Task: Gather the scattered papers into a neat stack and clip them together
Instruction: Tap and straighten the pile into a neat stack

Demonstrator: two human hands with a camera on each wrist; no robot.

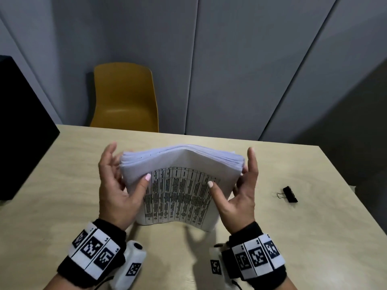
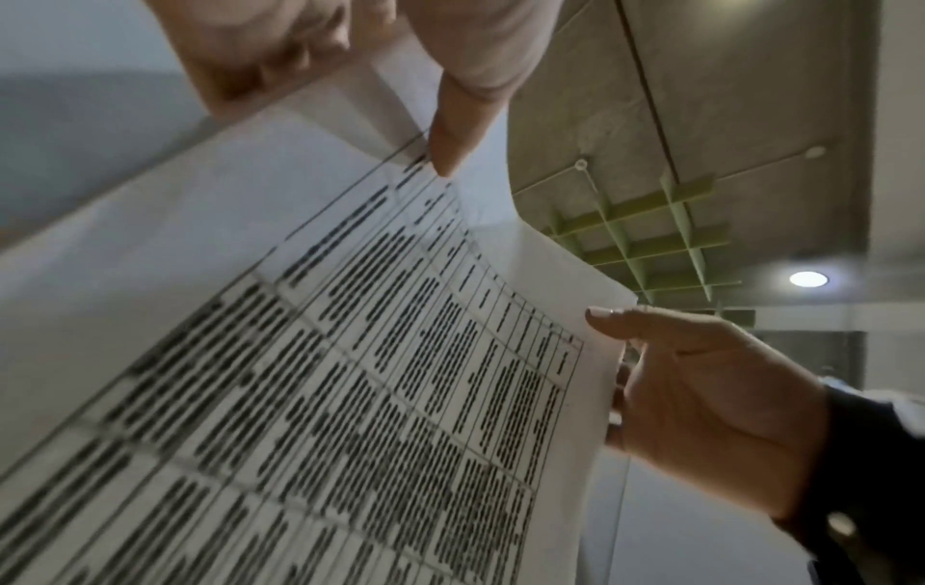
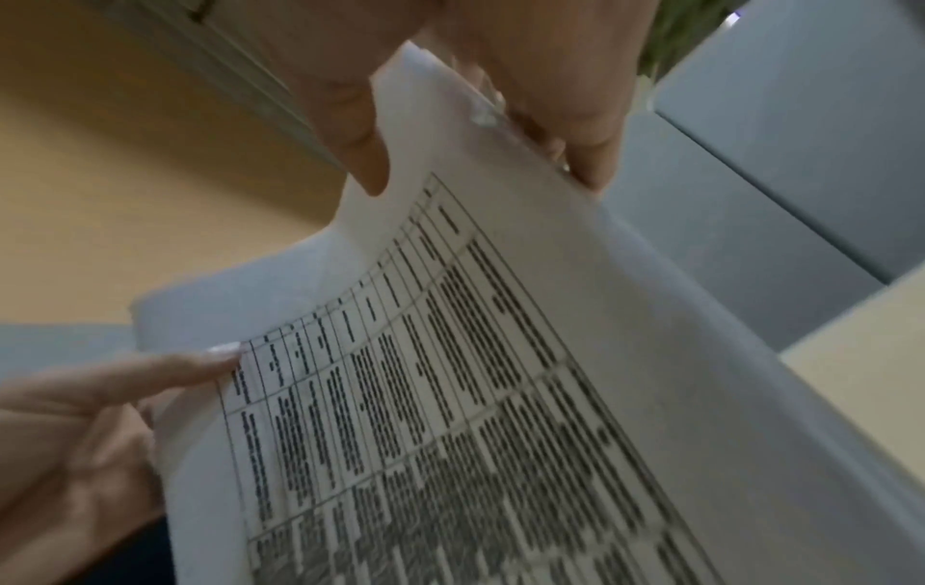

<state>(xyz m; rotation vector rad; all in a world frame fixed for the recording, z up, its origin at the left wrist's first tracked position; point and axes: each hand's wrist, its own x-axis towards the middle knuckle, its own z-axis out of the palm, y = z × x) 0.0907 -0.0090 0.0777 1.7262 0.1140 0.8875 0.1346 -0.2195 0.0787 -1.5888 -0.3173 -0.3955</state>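
Note:
A stack of white papers (image 1: 180,195) stands upright on its lower edge on the table, bowed at the top, with a printed table on the sheet facing me. My left hand (image 1: 117,185) holds its left edge, thumb on the front sheet and fingers behind. My right hand (image 1: 240,193) holds the right edge the same way, one finger pointing up beside the stack. The left wrist view shows the printed sheet (image 2: 350,356) under my left thumb (image 2: 450,130). In the right wrist view, the sheet (image 3: 500,376) is pinched by my right thumb (image 3: 350,118). A black binder clip (image 1: 290,194) lies on the table right of my right hand.
The light wooden table (image 1: 62,206) ends just beyond the stack and at the right past the clip. A yellow chair (image 1: 125,97) stands behind the far edge. A large black object (image 1: 21,122) sits at the table's left side. Grey wall panels fill the background.

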